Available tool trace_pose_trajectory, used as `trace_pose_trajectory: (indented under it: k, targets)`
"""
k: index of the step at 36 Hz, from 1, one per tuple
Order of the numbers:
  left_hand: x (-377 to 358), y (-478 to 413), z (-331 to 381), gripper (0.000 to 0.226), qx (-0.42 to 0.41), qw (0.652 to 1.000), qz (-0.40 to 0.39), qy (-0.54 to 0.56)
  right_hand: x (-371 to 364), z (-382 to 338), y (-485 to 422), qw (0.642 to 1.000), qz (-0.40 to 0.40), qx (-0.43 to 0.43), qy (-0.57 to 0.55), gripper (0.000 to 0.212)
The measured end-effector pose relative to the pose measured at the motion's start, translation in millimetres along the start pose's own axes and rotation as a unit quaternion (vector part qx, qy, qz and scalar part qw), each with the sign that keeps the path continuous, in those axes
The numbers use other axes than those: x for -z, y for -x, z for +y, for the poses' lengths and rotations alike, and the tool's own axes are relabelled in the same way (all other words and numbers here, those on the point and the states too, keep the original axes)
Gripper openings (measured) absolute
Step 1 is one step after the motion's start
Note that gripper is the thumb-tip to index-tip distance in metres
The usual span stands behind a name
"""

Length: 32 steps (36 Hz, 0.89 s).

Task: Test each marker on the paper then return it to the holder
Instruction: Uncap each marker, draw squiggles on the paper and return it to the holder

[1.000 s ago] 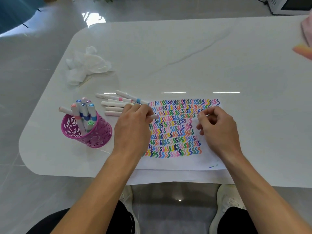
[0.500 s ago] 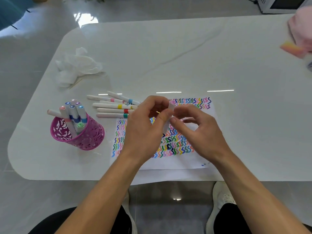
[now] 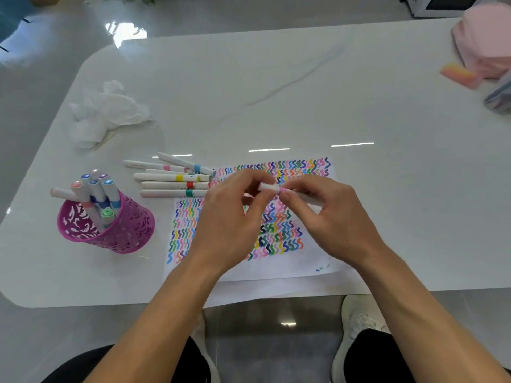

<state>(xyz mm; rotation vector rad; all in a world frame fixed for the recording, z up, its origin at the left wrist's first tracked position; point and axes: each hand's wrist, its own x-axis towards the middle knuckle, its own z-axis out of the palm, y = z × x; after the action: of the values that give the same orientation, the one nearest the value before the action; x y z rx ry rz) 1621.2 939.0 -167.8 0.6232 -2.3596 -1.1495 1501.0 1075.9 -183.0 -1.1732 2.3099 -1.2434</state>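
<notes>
Both hands meet over a white paper (image 3: 293, 268) covered in rows of coloured squiggles. My left hand (image 3: 232, 219) pinches the white cap end of a marker (image 3: 268, 187), and my right hand (image 3: 329, 217) pinches the marker's body at its pink band. The marker lies roughly level between them; whether cap and body are joined is unclear. Several white markers with coloured bands (image 3: 171, 178) lie side by side on the table left of the paper. A magenta cut-out holder (image 3: 124, 233) stands at the left with several markers upright in it.
A crumpled white tissue (image 3: 107, 114) lies at the back left of the white table (image 3: 276, 92). Pink cloth (image 3: 486, 37) and a pink-orange block (image 3: 459, 74) sit at the far right edge. The table's near edge runs just below the paper.
My left hand lifted a marker from the pile and brought it to my right hand over the paper. The marker turned from upright to roughly level between the two hands.
</notes>
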Motion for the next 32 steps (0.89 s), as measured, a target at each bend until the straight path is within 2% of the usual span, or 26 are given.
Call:
trace_pose_trajectory:
  k: [5,10,13,18,22,32]
  targets:
    - [-2,1,-5,0.012,-0.042,0.987,-0.070,-0.139,4,8,3,0.994,-0.042,0.006,0.096,0.022]
    - [-5,1,-1,0.028,-0.067,0.973,-0.132,-0.179,5,14,5,0.986,-0.066,0.008,0.153,0.036]
    - [-7,2,-1,0.028,-0.068,0.967,-0.150,-0.194,6,16,6,0.978,-0.083,0.007,0.189,0.044]
    - [-11,2,-2,0.027,-0.049,0.968,-0.148,-0.198,6,18,10,0.973,-0.091,-0.006,0.212,0.042]
    - [-15,2,0,0.024,-0.045,0.972,-0.134,-0.186,7,20,13,0.973,-0.091,-0.019,0.213,0.059]
    - [-18,1,1,0.021,-0.029,0.980,-0.112,-0.160,7,23,14,0.977,-0.058,-0.003,0.207,0.065]
